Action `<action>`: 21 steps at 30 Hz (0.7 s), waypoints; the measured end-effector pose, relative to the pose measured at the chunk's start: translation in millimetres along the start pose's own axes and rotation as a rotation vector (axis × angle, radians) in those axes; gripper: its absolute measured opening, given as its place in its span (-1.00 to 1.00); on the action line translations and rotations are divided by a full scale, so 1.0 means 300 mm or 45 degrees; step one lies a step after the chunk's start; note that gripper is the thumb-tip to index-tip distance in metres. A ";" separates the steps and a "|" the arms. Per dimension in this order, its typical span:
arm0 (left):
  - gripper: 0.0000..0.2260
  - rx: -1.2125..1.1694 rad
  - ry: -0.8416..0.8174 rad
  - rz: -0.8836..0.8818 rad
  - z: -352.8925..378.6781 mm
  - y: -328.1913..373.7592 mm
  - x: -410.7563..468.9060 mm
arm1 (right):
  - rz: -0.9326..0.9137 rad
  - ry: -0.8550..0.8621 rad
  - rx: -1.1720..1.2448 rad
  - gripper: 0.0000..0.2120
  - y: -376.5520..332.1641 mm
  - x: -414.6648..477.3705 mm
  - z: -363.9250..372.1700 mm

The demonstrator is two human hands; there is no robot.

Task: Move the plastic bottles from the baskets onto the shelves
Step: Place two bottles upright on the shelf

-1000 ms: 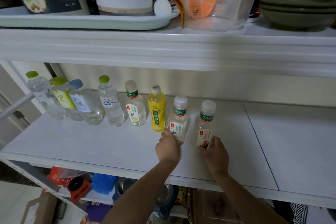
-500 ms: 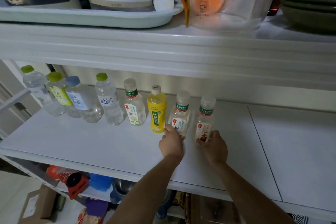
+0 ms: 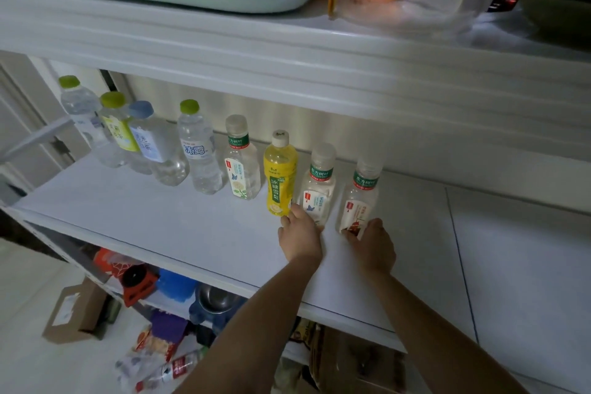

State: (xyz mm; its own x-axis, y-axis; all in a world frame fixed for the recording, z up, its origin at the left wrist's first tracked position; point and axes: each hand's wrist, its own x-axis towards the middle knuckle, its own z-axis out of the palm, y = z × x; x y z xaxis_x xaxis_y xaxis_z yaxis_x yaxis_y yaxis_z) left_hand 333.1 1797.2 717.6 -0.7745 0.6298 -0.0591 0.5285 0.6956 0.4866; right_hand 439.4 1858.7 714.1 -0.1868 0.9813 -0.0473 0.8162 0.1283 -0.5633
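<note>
The bare left forearm and bare right forearm rise from below the front edge of the white middle shelf and cross it side by side, wrists straight. The left hand sits knuckles up over the shelf, its fingers curled at the foot of a clear plastic bottle with a blue butterfly label. Just right of it on the shelf, the right hand pinches the foot of a clear plastic bottle with a red label between thumb and curled fingers

yellow bottle, green-capped bottle, white shelf.
</note>
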 end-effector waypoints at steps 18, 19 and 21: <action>-0.13 0.502 -0.102 0.410 -0.336 -0.742 -0.323 | -0.902 -0.363 -0.569 0.06 -0.080 -0.491 0.122; -0.17 0.513 -0.093 0.366 -0.390 -0.818 -0.367 | -0.974 -0.367 -0.560 0.09 -0.134 -0.549 0.166; -0.17 0.556 -0.061 0.273 -0.505 -0.991 -0.466 | -1.088 -0.449 -0.581 0.17 -0.263 -0.697 0.246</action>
State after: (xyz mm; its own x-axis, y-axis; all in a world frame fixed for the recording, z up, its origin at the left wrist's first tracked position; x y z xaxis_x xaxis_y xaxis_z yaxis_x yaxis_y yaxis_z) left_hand 231.5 1450.0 713.1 -0.6208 0.7828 -0.0429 0.7787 0.6221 0.0815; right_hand 373.9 1632.9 707.6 -0.8918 0.4485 -0.0590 0.4520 0.8778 -0.1590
